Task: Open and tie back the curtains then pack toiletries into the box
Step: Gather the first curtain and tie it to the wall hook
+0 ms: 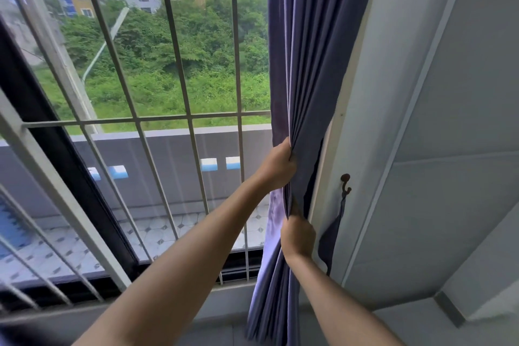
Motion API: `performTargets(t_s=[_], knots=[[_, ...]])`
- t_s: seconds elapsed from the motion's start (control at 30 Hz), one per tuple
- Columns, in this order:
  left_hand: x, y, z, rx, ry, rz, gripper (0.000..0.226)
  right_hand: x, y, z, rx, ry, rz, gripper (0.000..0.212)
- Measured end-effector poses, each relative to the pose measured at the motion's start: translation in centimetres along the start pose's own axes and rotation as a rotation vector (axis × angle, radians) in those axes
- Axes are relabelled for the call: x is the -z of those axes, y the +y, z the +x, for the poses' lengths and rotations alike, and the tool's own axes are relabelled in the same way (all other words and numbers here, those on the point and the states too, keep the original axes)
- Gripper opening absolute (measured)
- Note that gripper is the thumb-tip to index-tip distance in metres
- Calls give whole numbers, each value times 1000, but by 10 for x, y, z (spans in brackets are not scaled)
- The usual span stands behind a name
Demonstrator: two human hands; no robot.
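Note:
A purple-blue curtain (314,64) hangs bunched in folds at the right side of the window. My left hand (278,166) grips the gathered folds from the window side. Just below it, my right hand (297,236) holds the same bundle of cloth. A dark hook (345,181) is fixed to the white wall right of the curtain. From it a tieback strap (331,233) of the same purple cloth hangs loose. No toiletries or box are in view.
The window (157,64) has white metal bars (182,121) and a dark sliding frame (64,154). A white wall (449,121) runs along the right. A sill (230,298) lies below the window.

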State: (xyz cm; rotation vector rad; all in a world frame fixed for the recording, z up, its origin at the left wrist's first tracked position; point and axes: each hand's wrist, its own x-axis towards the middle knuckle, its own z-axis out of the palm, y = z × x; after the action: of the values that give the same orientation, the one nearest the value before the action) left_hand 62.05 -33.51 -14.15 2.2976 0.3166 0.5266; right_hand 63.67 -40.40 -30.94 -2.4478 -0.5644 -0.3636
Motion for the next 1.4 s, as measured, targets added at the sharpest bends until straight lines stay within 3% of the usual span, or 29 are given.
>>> performTargets(t_s=[0.1, 0.17, 0.2, 0.37, 0.4, 0.53, 0.6, 0.67, 0.77, 0.83, 1.07, 1.1, 1.23, 1.3, 1.4], knots=[[-2, 0, -1, 2, 22, 12, 26, 8, 7, 0, 113, 120, 37, 3], [-3, 1, 1, 4, 21, 29, 17, 12, 11, 0, 148, 151, 25, 10], [-3, 2, 0, 2, 18, 25, 11, 12, 14, 0, 148, 126, 36, 4], [-9, -2, -7, 28, 78, -84, 16, 12, 29, -4, 198, 48, 1, 27], [-12, -4, -9, 19, 82, -96, 22, 13, 31, -4, 216, 70, -6, 29], [-28, -17, -13, 4, 76, -92, 95, 15, 38, -4, 266, 87, 21, 29], [-32, -25, -13, 37, 86, -88, 105, 14, 42, -7, 295, 84, 5, 25], [-32, -23, -13, 97, 55, -107, 90, 16, 41, -7, 241, 31, 135, 23], [-30, -11, -10, 218, -16, -54, 49, 21, 25, 3, 146, 6, 357, 49], [-31, -9, -5, 175, -28, -46, 41, 24, 13, 14, 99, 6, 428, 63], [-34, -10, -10, 44, -131, -240, 22, 23, 20, 23, 117, -142, 276, 48], [-33, -11, -14, 39, -169, -279, 25, 21, 22, 24, 89, -150, 248, 42], [-21, -36, -23, 119, -353, -563, 93, 16, 22, 18, 6, -191, 156, 28], [-18, -52, -21, 134, -399, -674, 92, 16, 24, 12, 34, -160, 129, 28], [-20, -62, -16, 97, -381, -564, 77, 16, 25, 3, 63, -112, 140, 30]])
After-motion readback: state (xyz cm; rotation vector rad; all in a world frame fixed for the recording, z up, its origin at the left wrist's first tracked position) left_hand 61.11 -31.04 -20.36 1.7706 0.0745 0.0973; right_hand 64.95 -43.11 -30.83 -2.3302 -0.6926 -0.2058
